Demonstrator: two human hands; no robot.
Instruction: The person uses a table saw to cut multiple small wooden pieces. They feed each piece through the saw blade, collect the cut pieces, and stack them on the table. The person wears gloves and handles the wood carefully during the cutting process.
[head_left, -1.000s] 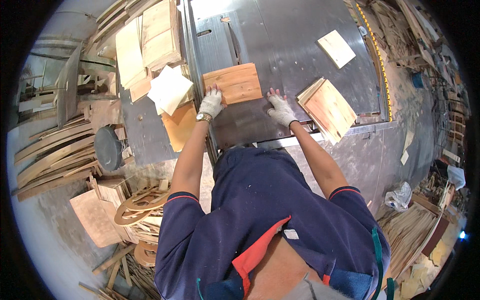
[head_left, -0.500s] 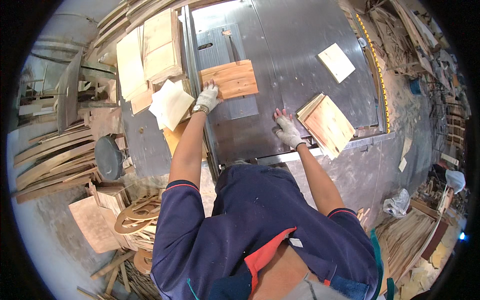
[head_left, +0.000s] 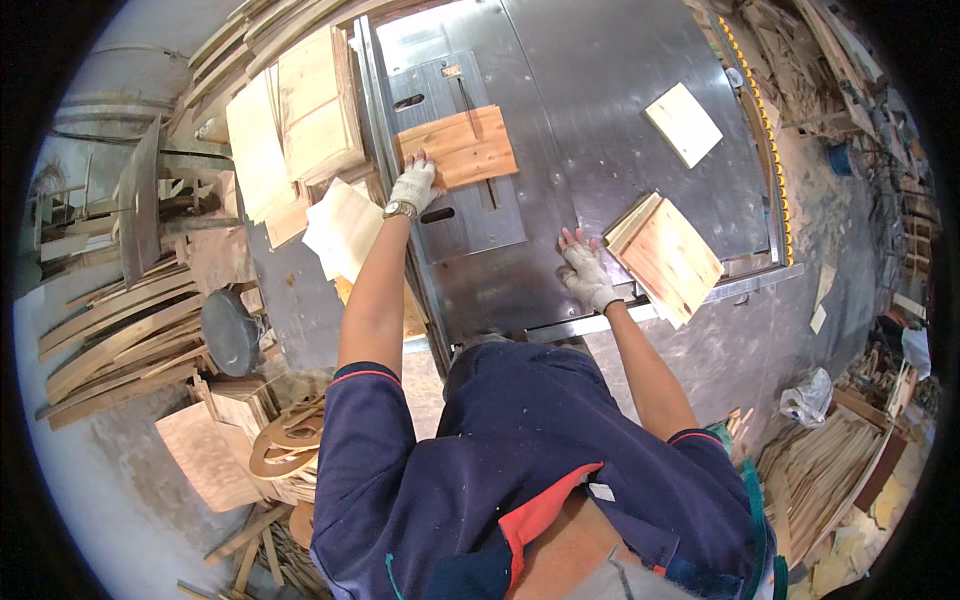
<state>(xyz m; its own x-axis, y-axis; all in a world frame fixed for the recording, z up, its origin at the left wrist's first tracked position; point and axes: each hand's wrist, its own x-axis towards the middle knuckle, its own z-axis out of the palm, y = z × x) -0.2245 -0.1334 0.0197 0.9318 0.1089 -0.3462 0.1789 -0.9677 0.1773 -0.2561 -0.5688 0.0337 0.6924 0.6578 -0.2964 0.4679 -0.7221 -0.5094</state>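
Note:
My left hand [head_left: 413, 182], in a pale fingerless glove with a wristwatch below it, rests its fingers on the near-left corner of an orange-toned wooden board [head_left: 462, 142], beside a long metal rail [head_left: 434, 292]. The board lies across a slotted insert plate [head_left: 470, 225] in the steel table [head_left: 560, 120]. My right hand [head_left: 585, 272], gloved alike, lies on the steel with fingers spread, just left of a small skewed stack of boards [head_left: 668, 258]. A single pale square board [head_left: 683, 124] lies farther back on the right.
Pale board stacks [head_left: 318, 105] and loose squares [head_left: 340, 228] sit left of the rail. A dark round object [head_left: 230, 330] is at the left, above plywood rings [head_left: 285, 445]. A yellow toothed strip [head_left: 760, 110] edges the table's right. Offcuts and a plastic bag [head_left: 805, 400] lie around.
The board and my left hand have moved away from me along the rail, uncovering the near part of the slot. My right hand has shifted slightly right. The view has shifted a little.

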